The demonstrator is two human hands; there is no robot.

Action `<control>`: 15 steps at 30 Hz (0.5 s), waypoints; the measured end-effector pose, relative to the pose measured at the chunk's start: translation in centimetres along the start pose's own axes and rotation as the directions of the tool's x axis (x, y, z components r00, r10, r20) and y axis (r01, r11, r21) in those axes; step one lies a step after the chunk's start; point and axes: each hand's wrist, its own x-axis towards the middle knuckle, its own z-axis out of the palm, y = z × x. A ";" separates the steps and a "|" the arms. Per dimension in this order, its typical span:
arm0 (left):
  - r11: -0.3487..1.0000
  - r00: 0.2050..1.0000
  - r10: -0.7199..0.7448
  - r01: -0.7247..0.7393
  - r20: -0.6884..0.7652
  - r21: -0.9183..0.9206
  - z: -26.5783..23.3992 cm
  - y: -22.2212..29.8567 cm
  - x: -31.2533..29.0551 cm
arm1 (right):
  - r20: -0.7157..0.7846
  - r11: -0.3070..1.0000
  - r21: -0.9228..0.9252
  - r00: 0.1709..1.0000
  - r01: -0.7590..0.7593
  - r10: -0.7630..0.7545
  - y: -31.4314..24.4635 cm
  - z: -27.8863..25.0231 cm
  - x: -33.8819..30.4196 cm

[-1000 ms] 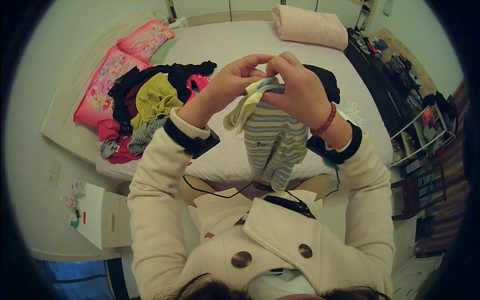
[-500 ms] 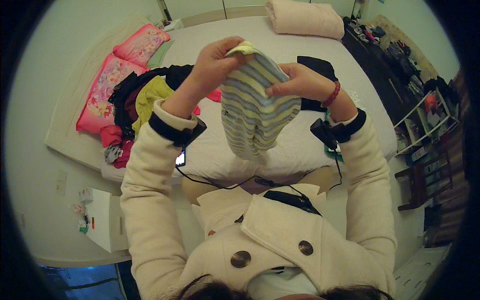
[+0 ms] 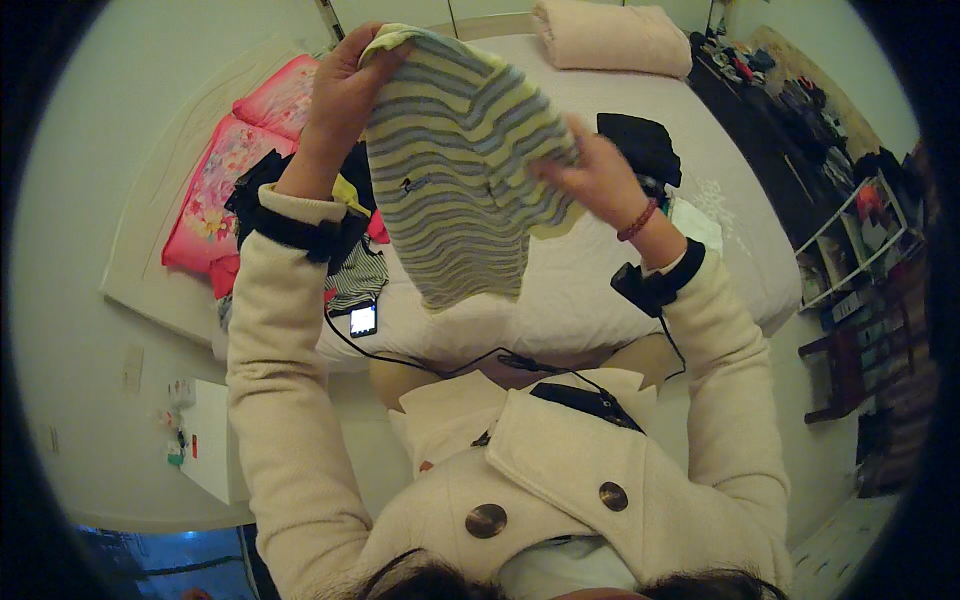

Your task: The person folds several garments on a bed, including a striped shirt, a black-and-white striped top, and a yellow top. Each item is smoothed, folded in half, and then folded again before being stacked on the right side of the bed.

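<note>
A small yellow and grey striped garment [image 3: 455,170] hangs spread in the air above the white bed [image 3: 730,250]. My left hand [image 3: 345,85] pinches its upper left corner, raised high. My right hand [image 3: 595,180] grips its right edge lower down, with a red bead bracelet on the wrist. Both arms wear cream coat sleeves with dark cuffs. The garment hides part of the bed behind it.
A heap of dark, yellow and striped clothes [image 3: 355,275] lies on the bed's left, beside pink pillows [image 3: 245,165]. A small lit device [image 3: 363,319] on a cable rests near it. A black garment [image 3: 640,145] and a rolled pink blanket [image 3: 610,35] lie farther back. Cluttered shelves [image 3: 850,250] stand right.
Both hands have risen and moved apart, and the striped garment has gone from a bunched bundle to a spread, hanging piece.
</note>
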 end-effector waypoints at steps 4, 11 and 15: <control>0.998 0.998 -0.054 0.054 0.017 -0.033 -1.2 -0.9 0.2 | 0.181 0.965 -0.156 0.955 -0.209 0.236 1.1 -1.2 0.6; 0.992 0.997 0.021 -0.011 -0.074 0.130 -2.9 -3.1 -0.6 | 0.005 0.985 0.166 0.999 -0.048 0.048 2.4 -6.4 1.7; 0.799 0.990 0.135 -0.131 0.037 0.586 -2.3 -4.4 -1.3 | 0.014 0.990 0.076 0.993 -0.119 0.119 2.4 -5.8 1.3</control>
